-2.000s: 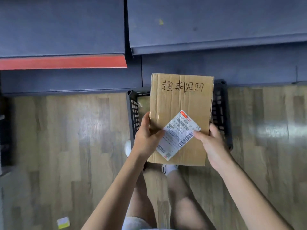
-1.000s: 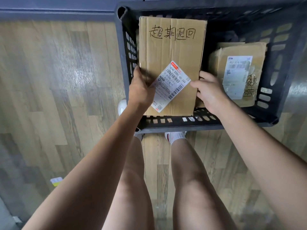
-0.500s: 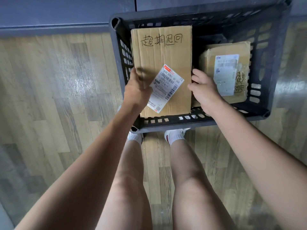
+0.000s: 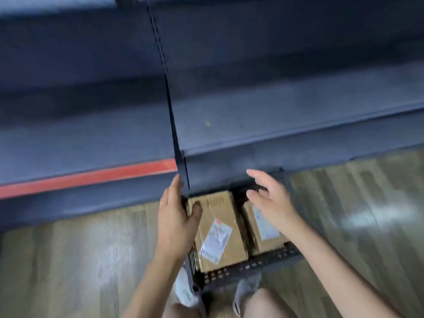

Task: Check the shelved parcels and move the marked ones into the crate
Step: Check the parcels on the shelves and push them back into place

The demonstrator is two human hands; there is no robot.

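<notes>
Lifting both released hands, left hand (image 4: 176, 222) and right hand (image 4: 271, 203), clear of the crate (image 4: 252, 265) should avoid nudging the near-left parcel (image 4: 220, 230).

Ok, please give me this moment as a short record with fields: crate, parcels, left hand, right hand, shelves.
crate: black crate on the wooden floor, below the shelf edge
parcels: large parcel and smaller parcel side by side in the crate
left hand: left hand open, over the large parcel's left edge
right hand: right hand open, holding nothing
shelves: dark shelves, no parcel visible; image blurred
</notes>
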